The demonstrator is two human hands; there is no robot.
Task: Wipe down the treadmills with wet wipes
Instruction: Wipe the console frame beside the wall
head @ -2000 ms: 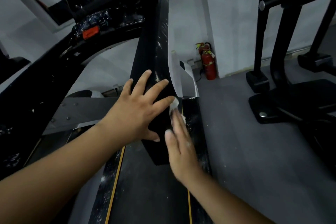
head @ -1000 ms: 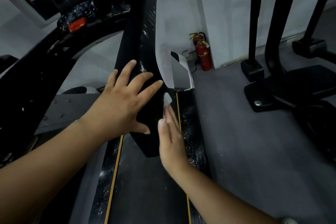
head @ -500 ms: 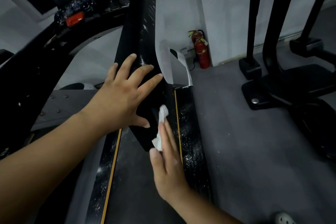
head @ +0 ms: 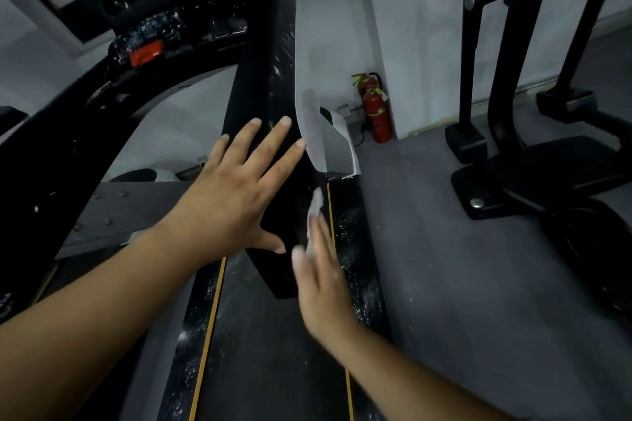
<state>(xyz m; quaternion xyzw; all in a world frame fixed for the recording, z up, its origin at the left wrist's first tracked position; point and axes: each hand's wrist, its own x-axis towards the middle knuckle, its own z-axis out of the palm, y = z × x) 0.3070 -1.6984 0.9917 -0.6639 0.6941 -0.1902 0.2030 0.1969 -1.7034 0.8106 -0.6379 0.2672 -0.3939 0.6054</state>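
The left hand (head: 239, 195) lies flat on the front of the black post (head: 266, 72) of the treadmill (head: 136, 212). Its fingers are spread wide and hold nothing. The right hand (head: 325, 280) is on the right side of that post, low down, near where the post meets the right edge of the treadmill. Its fingers look straight, and they press a white wipe (head: 315, 205) against the post. The hand is blurry, so I cannot tell if the thumb pinches the wipe too. The top of the wipe sticks up past the fingertips.

The job right now looks like wiping the side of the post. To do it well, press the wipe flat with the whole fingers, not only the tips, so it does not slip out. Go in long, slow strokes up and down. The left hand can brace the post from the front.

White specks show high on the post, on the shiny rail (head: 355, 249) along the right edge beside the belt (head: 266, 352), and around the red button (head: 146, 53) on the panel (head: 195, 27). Those spots look like they need wiping as well. If the wipe turns grey, fold it to a clean side.
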